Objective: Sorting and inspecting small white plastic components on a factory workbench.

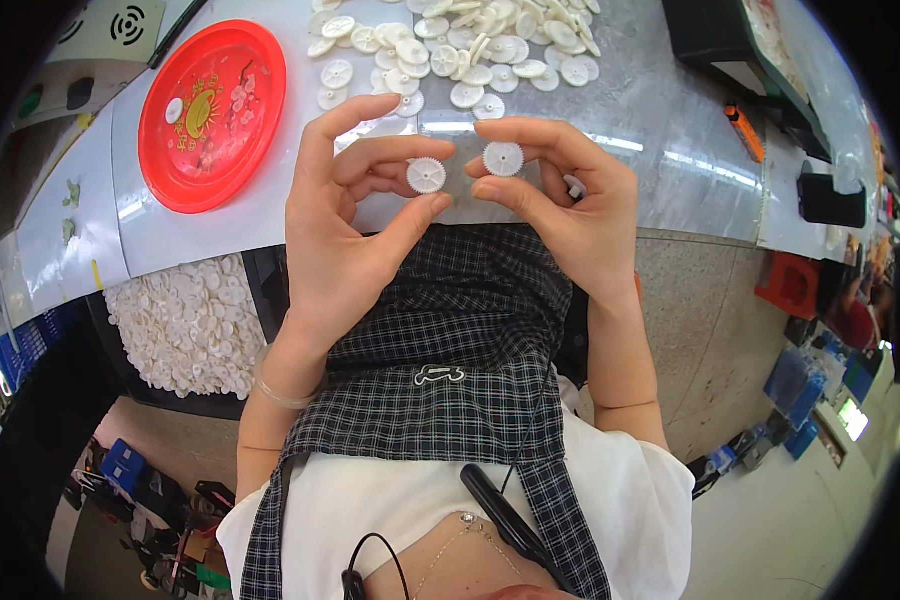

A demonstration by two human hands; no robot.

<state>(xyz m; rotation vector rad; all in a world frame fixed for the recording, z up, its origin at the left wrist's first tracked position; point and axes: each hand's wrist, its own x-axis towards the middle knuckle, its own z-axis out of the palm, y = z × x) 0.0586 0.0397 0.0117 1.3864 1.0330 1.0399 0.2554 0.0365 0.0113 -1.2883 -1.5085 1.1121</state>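
A grey table [660,110] carries a loose pile [470,50] of white gears at its far side and a red tray [235,170] to the left. Near its close edge the left hand [335,225] is partly curled, a gear [426,175] pinched between thumb and finger, while the right hand [590,205] pinches a second gear [503,159] just beside it (a small white part [574,187] shows among its bent fingers).
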